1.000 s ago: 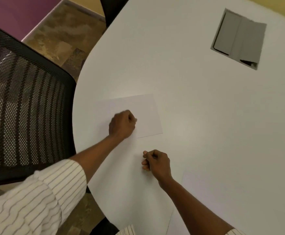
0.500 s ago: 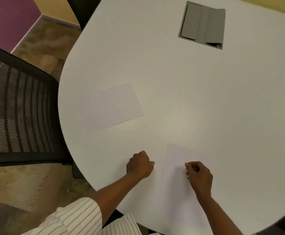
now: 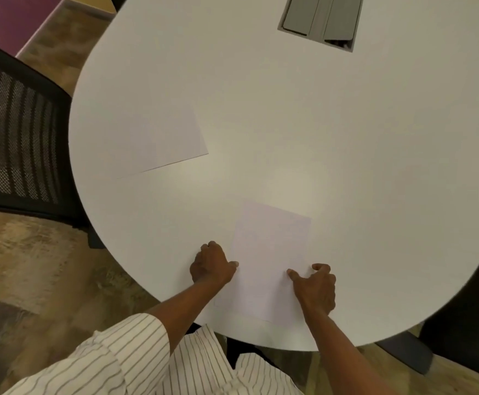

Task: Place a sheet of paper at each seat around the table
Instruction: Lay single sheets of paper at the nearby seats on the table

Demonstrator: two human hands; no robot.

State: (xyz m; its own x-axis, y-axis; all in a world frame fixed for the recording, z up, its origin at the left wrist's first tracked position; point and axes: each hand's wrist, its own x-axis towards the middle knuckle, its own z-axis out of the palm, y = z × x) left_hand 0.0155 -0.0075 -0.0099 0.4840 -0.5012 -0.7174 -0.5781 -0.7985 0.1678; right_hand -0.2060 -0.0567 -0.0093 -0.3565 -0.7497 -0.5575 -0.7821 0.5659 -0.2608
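Near sheet point(image 3: 269, 260): laid flat on the white table point(image 3: 318, 138) at its near edge.
Left hand point(image 3: 211, 265): curled loosely, thumb pressed on the sheet's left edge.
Right hand point(image 3: 316, 286): half open, fingertips set on the right edge.
Second sheet point(image 3: 164, 138): left lying far left, beside the mesh chair point(image 3: 16, 143).

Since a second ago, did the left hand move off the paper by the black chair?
Yes. The left hand left that sheet beside the mesh chair and came toward the table's near edge, touching another sheet.
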